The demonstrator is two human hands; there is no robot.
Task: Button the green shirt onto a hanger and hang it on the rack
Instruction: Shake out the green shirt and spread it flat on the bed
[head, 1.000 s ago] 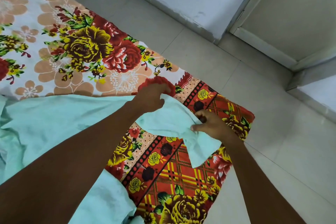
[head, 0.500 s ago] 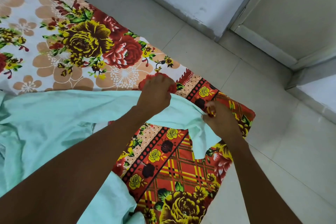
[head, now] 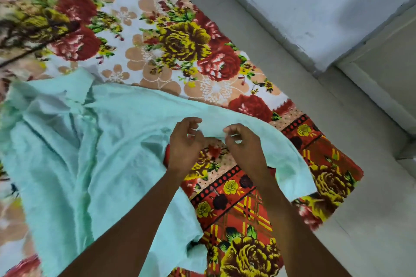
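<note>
Both forearms reach up from bottom of frame, wrists close together at centre. Left hand (head: 183,141) fingers curled, pinching edge of green shirt (head: 90,153); right hand (head: 244,141) pinching same edge just beside it (thumb against forefinger). Shirt lies spread across left and centre on floral bedsheet (head: 180,40), over tiled floor (head: 371,220).

One green shirt (head: 108,141), one floral bedsheet (head: 180,51), two hands (both bare).

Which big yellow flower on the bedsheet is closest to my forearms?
The yellow flower at the bottom edge, on the red plaid border between your forearms; the other big one lies beyond the shirt.
</note>
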